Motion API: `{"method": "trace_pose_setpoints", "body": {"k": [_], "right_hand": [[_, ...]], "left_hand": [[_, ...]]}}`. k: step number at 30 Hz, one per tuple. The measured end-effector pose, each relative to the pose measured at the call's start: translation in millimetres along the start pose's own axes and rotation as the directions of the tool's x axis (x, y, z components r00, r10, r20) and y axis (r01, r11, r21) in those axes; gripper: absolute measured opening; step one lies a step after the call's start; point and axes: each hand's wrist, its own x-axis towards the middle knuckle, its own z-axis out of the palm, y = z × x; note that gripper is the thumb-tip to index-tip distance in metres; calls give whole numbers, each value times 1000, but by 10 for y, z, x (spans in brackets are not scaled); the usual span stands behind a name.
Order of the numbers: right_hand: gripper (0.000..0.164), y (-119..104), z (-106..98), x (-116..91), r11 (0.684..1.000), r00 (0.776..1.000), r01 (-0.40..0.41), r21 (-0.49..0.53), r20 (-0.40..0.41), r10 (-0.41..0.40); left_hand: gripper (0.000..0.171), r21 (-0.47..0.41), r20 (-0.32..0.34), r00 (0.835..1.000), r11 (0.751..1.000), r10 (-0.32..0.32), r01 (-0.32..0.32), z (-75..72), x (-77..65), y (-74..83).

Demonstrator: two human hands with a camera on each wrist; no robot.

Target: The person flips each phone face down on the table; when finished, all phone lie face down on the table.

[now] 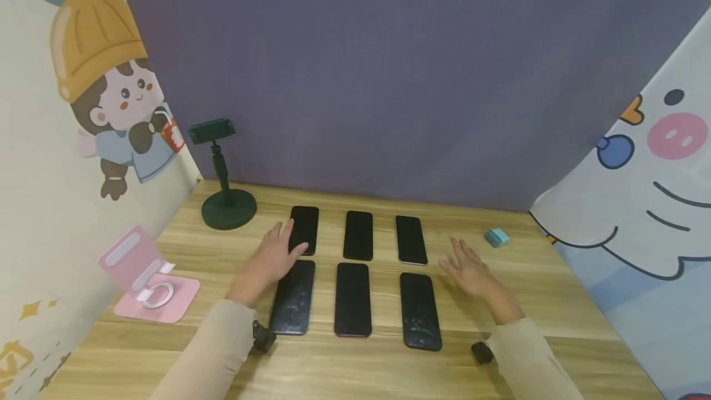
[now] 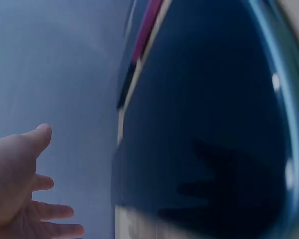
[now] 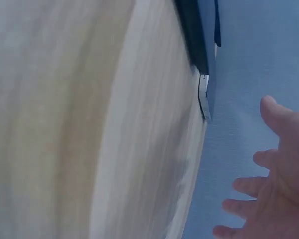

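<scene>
Dark smartphones lie flat in two rows on the wooden table. The back row has a left phone (image 1: 307, 227), a middle phone (image 1: 358, 236) and a right phone (image 1: 411, 240). In front of them lie another left phone (image 1: 294, 298), a middle phone (image 1: 352, 300) and a right phone (image 1: 420, 312). My left hand (image 1: 272, 258), fingers spread, is over the left column, its fingertips overlapping the back left phone in the head view. That hand's dark reflection shows on a phone screen (image 2: 204, 109) in the left wrist view. Right of the phones, my right hand (image 1: 468, 269) holds nothing, its fingers extended.
A dark green stand (image 1: 228, 208) with a round base stands at the back left. Nearer, a pink folding phone holder (image 1: 158, 298) sits open. A small light-blue block (image 1: 497, 237) lies beyond my right hand. A grey curtain (image 1: 355, 79) hangs behind the table (image 1: 355, 375).
</scene>
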Motion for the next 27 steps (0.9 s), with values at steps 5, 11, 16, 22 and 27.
{"method": "trace_pose_setpoints", "body": {"k": [5,11,16,22,27], "right_hand": [[71,-22,-12,-120,990,999,52,134,-3,-53],[67,-69,27,-210,974,999,35,223,12,-39],[65,-134,77,-231,969,1000,4,248,23,-10],[60,-217,102,-246,967,1000,-1,257,27,-6],[55,-273,130,-258,968,1000,4,249,24,-11]], "left_hand": [[74,-33,41,999,999,30,-29,131,28,300],[70,-91,80,995,994,66,-59,334,109,586],[65,-125,60,991,986,119,-111,496,185,804],[60,-195,98,978,967,186,-164,644,246,1109],[59,-259,151,966,952,208,-164,780,256,1307]]}}
